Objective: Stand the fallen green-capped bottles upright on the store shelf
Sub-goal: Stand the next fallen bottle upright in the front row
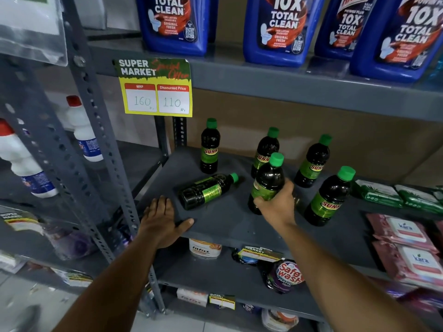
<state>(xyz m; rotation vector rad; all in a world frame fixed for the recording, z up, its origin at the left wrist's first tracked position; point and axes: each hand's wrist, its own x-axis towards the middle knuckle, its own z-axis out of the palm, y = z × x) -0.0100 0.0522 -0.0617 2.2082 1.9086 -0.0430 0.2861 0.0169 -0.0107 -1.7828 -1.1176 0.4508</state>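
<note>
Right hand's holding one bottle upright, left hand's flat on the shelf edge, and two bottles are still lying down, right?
Not quite: the head view shows only one bottle lying down. The right hand holds a bottle upright, and the left hand lies flat on the shelf edge.

grey slotted-steel shelving fills the frame, a brown backing board behind its middle tier at centre right, a pale tiled floor at the lower left, all under dim, even light.
</note>
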